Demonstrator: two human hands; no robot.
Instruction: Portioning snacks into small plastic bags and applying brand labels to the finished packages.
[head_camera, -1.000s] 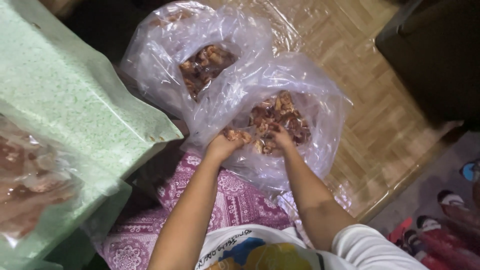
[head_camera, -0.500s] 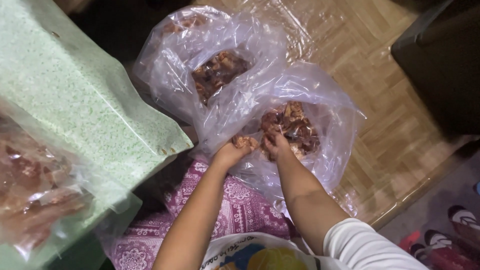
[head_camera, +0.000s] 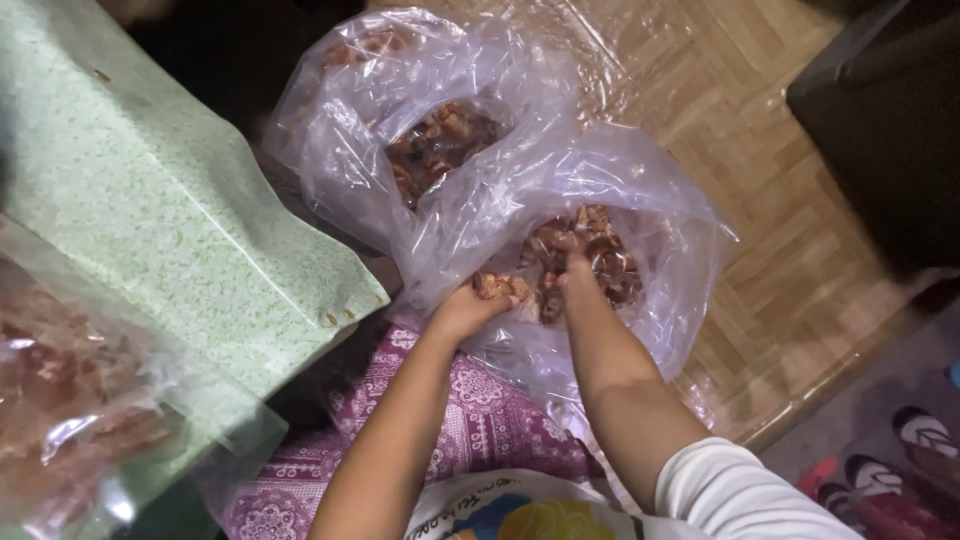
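Two clear plastic bags of brown dried pieces sit on the floor in front of me. Both my hands reach into the near bag (head_camera: 655, 215). My left hand (head_camera: 468, 308) is closed around a brown piece (head_camera: 498, 287) at the bag's near edge. My right hand (head_camera: 572, 272) is sunk among the brown pieces (head_camera: 598, 255), its fingers mostly hidden. The far bag (head_camera: 330, 150) holds more of the same brown pieces (head_camera: 435, 145) and is untouched.
A green speckled table top (head_camera: 170, 230) fills the left, with a clear bag of reddish-brown pieces (head_camera: 70, 410) on its near part. Wood parquet floor (head_camera: 800, 270) lies right, a dark cabinet (head_camera: 890, 110) at top right, sandals (head_camera: 900, 460) at bottom right. My patterned purple skirt (head_camera: 470, 430) is below.
Both hands stay in the near bag, and the left hand's fingers have curled around a brown piece. The view has shifted slightly.
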